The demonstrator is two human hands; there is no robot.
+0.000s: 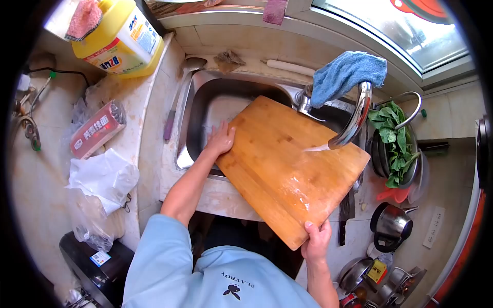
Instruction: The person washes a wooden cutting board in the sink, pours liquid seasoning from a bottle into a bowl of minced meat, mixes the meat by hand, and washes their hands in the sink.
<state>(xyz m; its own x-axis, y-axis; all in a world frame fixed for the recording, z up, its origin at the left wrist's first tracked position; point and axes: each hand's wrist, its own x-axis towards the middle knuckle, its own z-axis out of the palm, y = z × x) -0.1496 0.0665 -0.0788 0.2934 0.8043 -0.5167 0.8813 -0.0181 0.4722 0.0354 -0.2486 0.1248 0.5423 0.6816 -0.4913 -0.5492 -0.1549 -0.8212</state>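
Observation:
A wooden cutting board [287,164] lies tilted across the metal sink [197,100], its near right corner jutting past the counter's front edge. My left hand [221,138] rests at the board's left edge, over the basin, fingers spread against it. At the near right corner, my right hand [317,240] grips the board, thumb on top and the other fingers partly hidden. Water runs from the curved faucet [359,115] onto the board, and wet patches shine on its surface. A blue cloth [349,77] hangs over the faucet.
Leafy greens [394,138] sit in a bowl right of the sink. Below them are a knife [343,231] and a kettle [391,226]. On the left stand a yellow jug [120,41], a pink package [98,129] and plastic bags [102,177].

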